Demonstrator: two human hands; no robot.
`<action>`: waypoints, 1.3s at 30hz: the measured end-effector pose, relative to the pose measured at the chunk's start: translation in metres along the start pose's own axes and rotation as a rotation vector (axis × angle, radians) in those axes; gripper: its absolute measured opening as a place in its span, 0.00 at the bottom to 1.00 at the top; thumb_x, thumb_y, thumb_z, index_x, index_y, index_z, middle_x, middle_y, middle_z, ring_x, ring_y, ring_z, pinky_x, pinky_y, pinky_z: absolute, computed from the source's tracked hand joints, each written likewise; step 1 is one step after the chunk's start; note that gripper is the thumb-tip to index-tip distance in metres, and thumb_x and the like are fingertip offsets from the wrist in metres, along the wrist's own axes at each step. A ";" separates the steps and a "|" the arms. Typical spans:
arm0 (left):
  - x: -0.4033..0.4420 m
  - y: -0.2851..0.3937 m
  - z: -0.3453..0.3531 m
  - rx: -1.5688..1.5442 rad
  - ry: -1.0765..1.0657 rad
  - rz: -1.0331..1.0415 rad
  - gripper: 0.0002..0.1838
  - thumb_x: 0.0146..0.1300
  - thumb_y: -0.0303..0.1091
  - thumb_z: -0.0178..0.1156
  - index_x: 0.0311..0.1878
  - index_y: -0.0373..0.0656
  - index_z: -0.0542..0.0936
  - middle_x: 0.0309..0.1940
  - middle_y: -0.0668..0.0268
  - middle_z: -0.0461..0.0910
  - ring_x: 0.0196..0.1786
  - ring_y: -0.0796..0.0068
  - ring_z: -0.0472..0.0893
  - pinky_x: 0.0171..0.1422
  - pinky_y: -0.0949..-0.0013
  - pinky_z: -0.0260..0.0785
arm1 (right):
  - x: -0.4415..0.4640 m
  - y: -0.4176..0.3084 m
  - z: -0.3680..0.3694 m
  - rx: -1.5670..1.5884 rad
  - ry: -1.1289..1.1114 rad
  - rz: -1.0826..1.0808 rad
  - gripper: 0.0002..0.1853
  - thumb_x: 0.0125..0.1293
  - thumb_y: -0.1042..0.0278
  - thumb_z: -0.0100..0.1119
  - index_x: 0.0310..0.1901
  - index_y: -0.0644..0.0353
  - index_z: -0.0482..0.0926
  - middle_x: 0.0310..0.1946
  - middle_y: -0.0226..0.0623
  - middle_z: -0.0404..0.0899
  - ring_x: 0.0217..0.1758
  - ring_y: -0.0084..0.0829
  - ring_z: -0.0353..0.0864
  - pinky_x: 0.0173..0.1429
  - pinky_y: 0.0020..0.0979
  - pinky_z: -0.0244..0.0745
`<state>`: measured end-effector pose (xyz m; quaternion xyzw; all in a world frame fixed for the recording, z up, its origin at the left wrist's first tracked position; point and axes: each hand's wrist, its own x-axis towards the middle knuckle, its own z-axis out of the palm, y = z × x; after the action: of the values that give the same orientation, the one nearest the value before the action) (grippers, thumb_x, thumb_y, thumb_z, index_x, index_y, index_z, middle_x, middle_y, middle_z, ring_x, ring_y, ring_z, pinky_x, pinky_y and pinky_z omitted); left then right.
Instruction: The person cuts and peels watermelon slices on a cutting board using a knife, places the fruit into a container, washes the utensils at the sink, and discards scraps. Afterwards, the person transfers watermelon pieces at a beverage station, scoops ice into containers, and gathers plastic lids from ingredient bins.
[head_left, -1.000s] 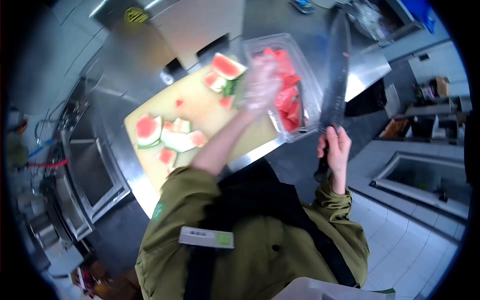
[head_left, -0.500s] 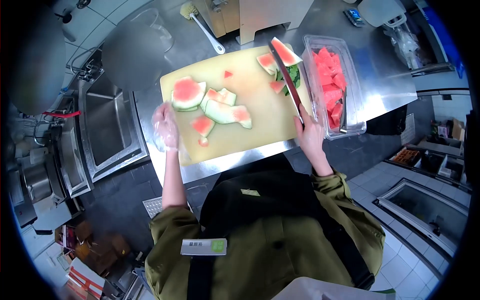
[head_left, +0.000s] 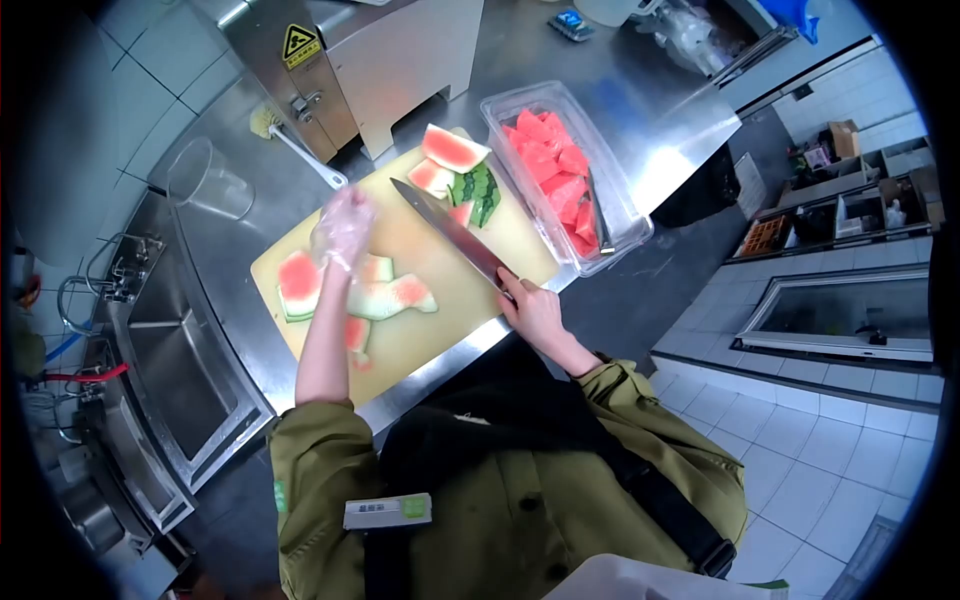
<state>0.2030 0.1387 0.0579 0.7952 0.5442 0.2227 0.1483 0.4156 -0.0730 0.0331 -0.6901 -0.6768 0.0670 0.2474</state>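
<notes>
My right hand [head_left: 535,318] grips a long knife [head_left: 455,235] by its handle, index finger along the blade's base. The blade lies low over the yellow cutting board [head_left: 430,335] and points to the far left. My left hand [head_left: 345,225], in a clear plastic glove, is over the board's left part. Its fingers are blurred, and whatever is beneath them is hidden. Several watermelon rinds [head_left: 370,300] with some red flesh lie beside and under my left forearm. Beyond the blade lie a watermelon wedge [head_left: 453,150] and a dark green rind piece [head_left: 480,195].
A clear plastic tub [head_left: 615,195] of cut watermelon [head_left: 550,160] stands right of the board, with a dark utensil inside. Behind the board are a metal machine [head_left: 405,70] and a brush [head_left: 300,145]. A clear pitcher [head_left: 215,180] and a sink [head_left: 180,370] are at left.
My left hand has moved from the board's left edge inward over the board. The knife has come away from the wedge toward the board's middle. The view has turned.
</notes>
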 end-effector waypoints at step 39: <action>-0.238 -0.090 -0.115 -0.662 0.721 -0.796 0.16 0.62 0.42 0.49 0.43 0.39 0.73 0.31 0.64 0.76 0.37 0.74 0.75 0.42 0.72 0.67 | 0.079 -0.156 0.017 0.684 -0.850 -0.324 0.07 0.60 0.73 0.46 0.35 0.66 0.71 0.20 0.45 0.75 0.24 0.45 0.77 0.29 0.37 0.70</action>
<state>-0.0015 -0.0511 0.0677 0.3186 0.7164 0.5612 0.2653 0.2736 0.0016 0.1049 -0.3703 -0.7538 0.5156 0.1698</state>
